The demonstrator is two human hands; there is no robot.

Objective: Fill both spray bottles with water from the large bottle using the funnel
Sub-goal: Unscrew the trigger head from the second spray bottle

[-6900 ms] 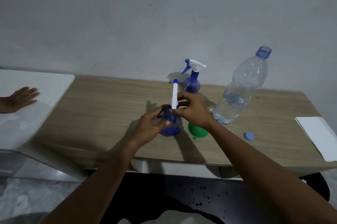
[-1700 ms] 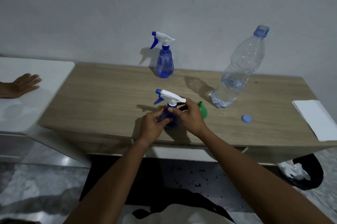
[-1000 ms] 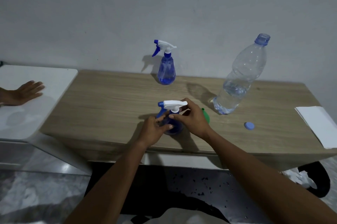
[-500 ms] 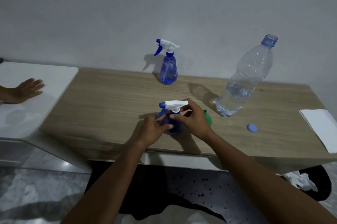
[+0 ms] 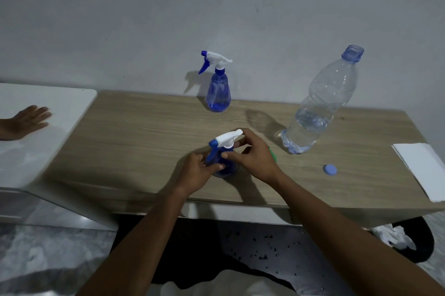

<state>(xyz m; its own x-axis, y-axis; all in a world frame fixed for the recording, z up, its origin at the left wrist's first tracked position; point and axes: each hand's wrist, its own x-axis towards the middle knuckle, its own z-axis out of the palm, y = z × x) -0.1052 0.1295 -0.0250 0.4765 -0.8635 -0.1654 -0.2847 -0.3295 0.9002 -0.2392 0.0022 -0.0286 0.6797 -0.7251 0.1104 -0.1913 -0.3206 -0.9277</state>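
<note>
A blue spray bottle (image 5: 227,168) stands near the front edge of the wooden table (image 5: 149,132). My left hand (image 5: 199,173) grips its body from the left. My right hand (image 5: 252,156) pinches the white trigger head (image 5: 227,139) at the bottle's neck. A second blue spray bottle (image 5: 218,89), with its trigger head on, stands at the back by the wall. The large clear bottle (image 5: 317,107), uncapped and partly full of water, stands at the right. Only a sliver of the green funnel (image 5: 273,156) shows behind my right hand.
The large bottle's blue cap (image 5: 330,169) lies on the table to the right. A white sheet (image 5: 421,168) lies at the table's right end. Another person's hand (image 5: 24,121) rests on a white surface (image 5: 48,132) to the left. A wall runs behind the table.
The trigger head has turned on the near bottle's neck under my right hand; its nozzle points more towards me. Earlier I was lowering the head's tube into the bottle.
</note>
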